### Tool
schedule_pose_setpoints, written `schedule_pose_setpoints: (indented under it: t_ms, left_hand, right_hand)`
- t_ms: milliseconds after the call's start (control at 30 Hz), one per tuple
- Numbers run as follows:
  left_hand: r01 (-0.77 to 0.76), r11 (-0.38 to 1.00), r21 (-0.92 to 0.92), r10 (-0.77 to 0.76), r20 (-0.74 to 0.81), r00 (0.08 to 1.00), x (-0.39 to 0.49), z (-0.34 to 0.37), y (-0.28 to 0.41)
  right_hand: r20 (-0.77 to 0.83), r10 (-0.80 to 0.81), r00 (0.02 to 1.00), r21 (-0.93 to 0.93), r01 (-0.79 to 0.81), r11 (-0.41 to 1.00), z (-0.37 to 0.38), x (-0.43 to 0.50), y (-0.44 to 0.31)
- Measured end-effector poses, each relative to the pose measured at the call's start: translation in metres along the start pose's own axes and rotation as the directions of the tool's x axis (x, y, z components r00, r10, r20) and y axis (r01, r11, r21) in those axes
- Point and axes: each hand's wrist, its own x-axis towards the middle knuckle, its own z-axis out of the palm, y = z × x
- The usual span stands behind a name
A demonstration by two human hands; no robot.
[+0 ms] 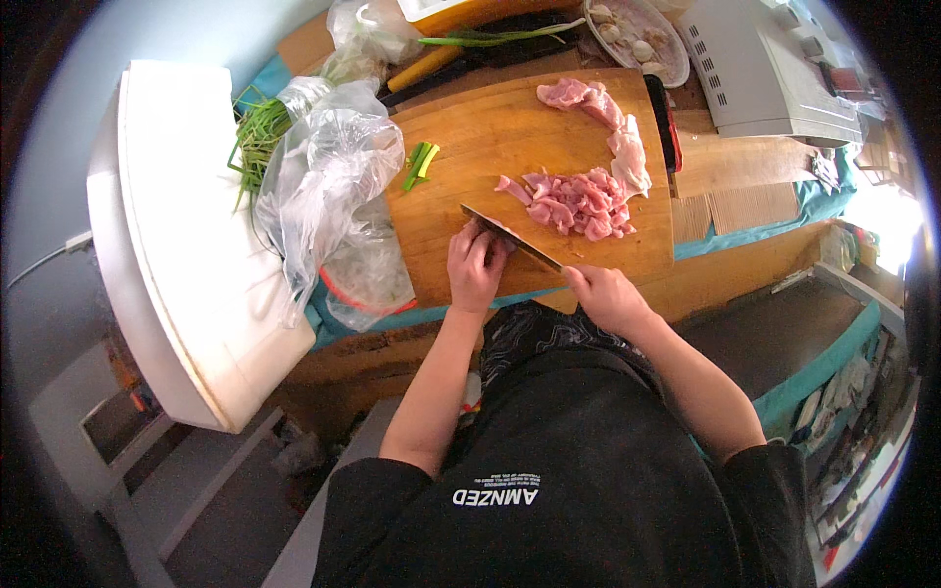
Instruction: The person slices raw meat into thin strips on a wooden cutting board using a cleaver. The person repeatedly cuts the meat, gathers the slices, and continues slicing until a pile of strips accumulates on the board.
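Note:
My right hand [606, 298] grips the handle of a kitchen knife [526, 244], whose blade slants across the near part of a wooden cutting board [470, 169]. Against the blade, the curled fingers of my left hand [474, 268] hold down a piece of raw meat, mostly hidden by the fingers and knife. Beyond the blade lies a pile of sliced raw meat [581, 204]. Larger uncut strips of meat [628, 154] curve along the board's right side. A few cut green onion pieces [420, 163] rest at the board's left.
Clear plastic bags [331, 169] and leafy greens [261, 136] crowd the left side, beside a white foam box [191, 242]. At the back, a plate of garlic [643, 44] and a long green onion [507, 34] lie near a white countertop oven [757, 81]. Flattened cardboard [750, 209] lies right.

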Motion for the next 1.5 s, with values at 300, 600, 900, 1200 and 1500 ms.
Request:
schedule_pose_setpoints:
  t_ms: [300,600,900,1200,1500]
  left_hand:
    - [-0.113,0.993,0.045,0.111,0.044,0.993,-0.012,-0.009,-0.006]
    - [-0.071,0.997,0.010,0.070,0.084,0.994,-0.004,-0.021,0.003]
    - [-0.130,0.988,0.085,0.115,0.165,0.980,0.005,-0.025,-0.006]
    - [-0.173,0.984,0.049,0.171,0.045,0.984,-0.010,-0.012,-0.003]
    - [-0.123,0.992,0.031,0.120,0.083,0.989,-0.005,-0.017,0.000]
  right_hand:
    - [-0.063,-0.054,0.997,-0.033,0.052,0.998,0.007,0.016,-0.038]
    - [0.017,0.076,0.997,0.143,-0.078,0.987,-0.016,-0.014,0.026]
    - [-0.167,-0.068,0.984,0.028,0.073,0.997,-0.009,-0.036,0.010]
    - [-0.154,-0.083,0.984,0.001,0.084,0.996,-0.026,-0.036,-0.008]
    - [-0.102,-0.121,0.987,-0.183,0.101,0.978,-0.019,-0.024,-0.010]
